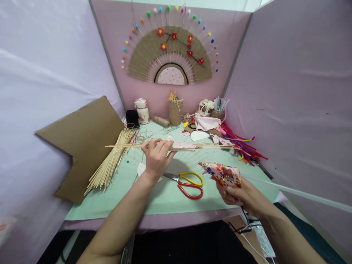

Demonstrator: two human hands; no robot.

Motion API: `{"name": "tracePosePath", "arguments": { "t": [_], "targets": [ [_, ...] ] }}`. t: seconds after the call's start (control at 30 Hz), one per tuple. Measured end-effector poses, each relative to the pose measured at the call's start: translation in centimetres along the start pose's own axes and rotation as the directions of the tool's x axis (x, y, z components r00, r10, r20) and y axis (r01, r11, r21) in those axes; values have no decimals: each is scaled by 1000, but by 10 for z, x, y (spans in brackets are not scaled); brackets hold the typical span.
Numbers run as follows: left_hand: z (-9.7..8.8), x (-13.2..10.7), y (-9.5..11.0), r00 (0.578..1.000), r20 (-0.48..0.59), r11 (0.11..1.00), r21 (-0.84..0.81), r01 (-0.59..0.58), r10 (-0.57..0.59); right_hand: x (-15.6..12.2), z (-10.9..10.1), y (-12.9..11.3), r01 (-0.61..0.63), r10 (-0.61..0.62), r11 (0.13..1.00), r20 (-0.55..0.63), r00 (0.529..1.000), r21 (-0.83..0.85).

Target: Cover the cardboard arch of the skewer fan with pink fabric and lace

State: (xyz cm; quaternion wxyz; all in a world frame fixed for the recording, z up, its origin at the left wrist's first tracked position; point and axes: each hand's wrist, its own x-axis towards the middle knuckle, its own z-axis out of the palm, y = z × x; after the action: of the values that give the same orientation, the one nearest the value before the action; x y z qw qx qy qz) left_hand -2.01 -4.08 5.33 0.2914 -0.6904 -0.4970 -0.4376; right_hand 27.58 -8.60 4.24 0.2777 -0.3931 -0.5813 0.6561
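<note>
My left hand (158, 156) is closed around a flat piece covered in pink patterned fabric (184, 145), with thin bamboo sticks (125, 146) running out to both sides. It holds the piece level above the table. My right hand (233, 192) grips a hot glue gun (224, 174) wrapped in colourful patterned covering. Its nozzle points left, apart from the fabric piece, and a long clear glue stick (297, 191) trails from its back. Below and between my hands lie scissors (190, 185) with one yellow and one red handle. A white cut piece (141, 169) is partly hidden behind my left wrist.
A bundle of bamboo sticks (110, 161) rests by a cardboard sheet (85, 135) at left. Along the back stand a white bottle (142, 112) and a twine roll (176, 112). Pipe cleaners (242, 143) lie right. A decorated fan (143, 55) hangs on the back wall.
</note>
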Motion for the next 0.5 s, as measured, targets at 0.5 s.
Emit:
{"name": "tracePosePath", "arguments": {
  "t": [0.5],
  "targets": [
    [-3,-2,6,999,51,1000,28,3,-5,44,72,-47,132,-194,901,-112,975,-414]
  ]
}}
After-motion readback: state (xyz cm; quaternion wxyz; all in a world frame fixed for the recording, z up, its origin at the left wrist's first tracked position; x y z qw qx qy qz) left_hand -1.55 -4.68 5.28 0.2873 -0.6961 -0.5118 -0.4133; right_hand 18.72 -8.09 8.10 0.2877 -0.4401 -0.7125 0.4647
